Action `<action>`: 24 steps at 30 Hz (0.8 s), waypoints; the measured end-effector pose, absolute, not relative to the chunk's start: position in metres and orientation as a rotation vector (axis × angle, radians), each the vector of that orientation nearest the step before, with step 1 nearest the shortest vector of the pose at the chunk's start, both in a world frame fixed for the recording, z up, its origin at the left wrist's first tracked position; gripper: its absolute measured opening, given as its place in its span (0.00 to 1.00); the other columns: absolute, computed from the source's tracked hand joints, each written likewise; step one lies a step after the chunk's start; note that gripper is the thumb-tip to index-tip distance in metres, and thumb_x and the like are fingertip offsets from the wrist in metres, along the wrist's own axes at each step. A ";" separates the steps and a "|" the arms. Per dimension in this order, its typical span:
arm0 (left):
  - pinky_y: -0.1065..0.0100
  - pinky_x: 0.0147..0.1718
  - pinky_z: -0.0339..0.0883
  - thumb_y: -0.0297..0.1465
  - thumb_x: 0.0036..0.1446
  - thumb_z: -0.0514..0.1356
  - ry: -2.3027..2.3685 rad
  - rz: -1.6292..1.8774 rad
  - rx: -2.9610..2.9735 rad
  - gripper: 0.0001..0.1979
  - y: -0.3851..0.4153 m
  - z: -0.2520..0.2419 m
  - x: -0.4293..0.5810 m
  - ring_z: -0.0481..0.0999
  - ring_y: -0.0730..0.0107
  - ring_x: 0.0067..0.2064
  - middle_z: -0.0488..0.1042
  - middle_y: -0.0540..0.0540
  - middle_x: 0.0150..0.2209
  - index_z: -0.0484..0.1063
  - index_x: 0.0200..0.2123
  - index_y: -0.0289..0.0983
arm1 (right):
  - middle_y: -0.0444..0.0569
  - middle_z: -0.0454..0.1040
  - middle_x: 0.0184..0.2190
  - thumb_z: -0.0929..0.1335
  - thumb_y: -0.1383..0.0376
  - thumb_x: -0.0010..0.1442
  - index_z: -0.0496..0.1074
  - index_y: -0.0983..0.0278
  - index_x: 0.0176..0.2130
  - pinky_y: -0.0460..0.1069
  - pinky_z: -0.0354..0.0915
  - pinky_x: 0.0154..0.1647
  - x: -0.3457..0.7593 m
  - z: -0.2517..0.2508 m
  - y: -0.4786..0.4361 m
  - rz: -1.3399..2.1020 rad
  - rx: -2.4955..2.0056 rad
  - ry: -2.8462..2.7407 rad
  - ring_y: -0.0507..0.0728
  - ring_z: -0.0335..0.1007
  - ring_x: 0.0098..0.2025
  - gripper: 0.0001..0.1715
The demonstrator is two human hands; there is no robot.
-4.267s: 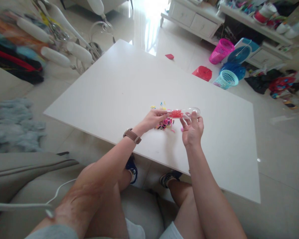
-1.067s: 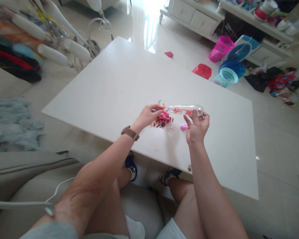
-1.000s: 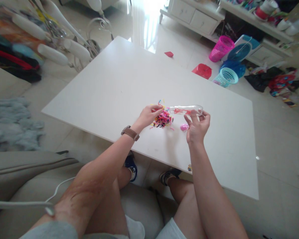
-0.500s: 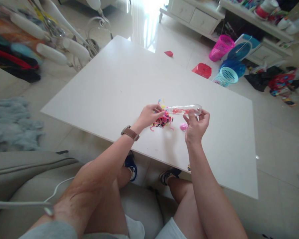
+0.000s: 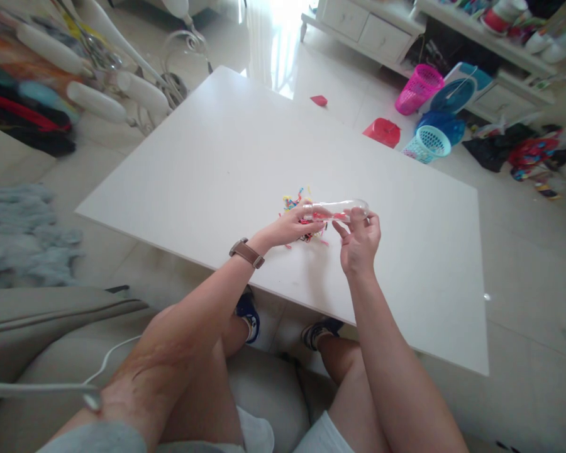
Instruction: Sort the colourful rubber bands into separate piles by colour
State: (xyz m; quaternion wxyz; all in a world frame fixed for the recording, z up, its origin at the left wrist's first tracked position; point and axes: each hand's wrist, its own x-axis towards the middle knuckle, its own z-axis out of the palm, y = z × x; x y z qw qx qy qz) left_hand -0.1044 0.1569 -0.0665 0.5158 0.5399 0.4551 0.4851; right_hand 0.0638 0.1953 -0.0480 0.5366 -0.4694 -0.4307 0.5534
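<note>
A clear plastic bottle [image 5: 332, 209] with red strands inside lies sideways in the air above the table. At its left, mouth end, the fingers and thumb of my left hand [image 5: 290, 225] close around it. My right hand [image 5: 361, 239] grips the rounded right end between thumb and fingers. Under my left hand is a tangled heap of thin, colourful bands or strings [image 5: 291, 201], pink, black, yellow and blue, partly covered by the hand.
The white table [image 5: 193, 157] spreads out beneath both hands. Beyond it on the floor are a red dustpan-like piece [image 5: 383, 132], a light-blue basket [image 5: 427, 145] and a pink basket [image 5: 419, 88]. Grey fluffy material [image 5: 28, 233] lies on the floor at left.
The bottle and my right hand have moved left. My left hand has gone from the heap of strings to the bottle's mouth end. The small pink object is now hidden by my right hand.
</note>
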 end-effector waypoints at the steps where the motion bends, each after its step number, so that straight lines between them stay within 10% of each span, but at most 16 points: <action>1: 0.66 0.43 0.73 0.38 0.59 0.67 1.110 1.183 1.271 0.14 0.158 -0.067 -0.105 0.79 0.67 0.42 0.79 0.43 0.47 0.82 0.48 0.42 | 0.41 0.72 0.43 0.78 0.44 0.49 0.64 0.58 0.41 0.51 0.79 0.44 0.065 -0.048 0.197 1.299 -1.115 -1.022 0.51 0.76 0.40 0.33; 24: 0.65 0.39 0.74 0.26 0.49 0.63 1.490 1.270 0.892 0.10 0.166 -0.097 -0.115 0.79 0.66 0.39 0.82 0.43 0.41 0.78 0.38 0.37 | 0.46 0.74 0.48 0.80 0.57 0.49 0.71 0.56 0.48 0.56 0.76 0.52 0.069 -0.031 0.187 1.017 -1.135 -1.367 0.58 0.73 0.53 0.29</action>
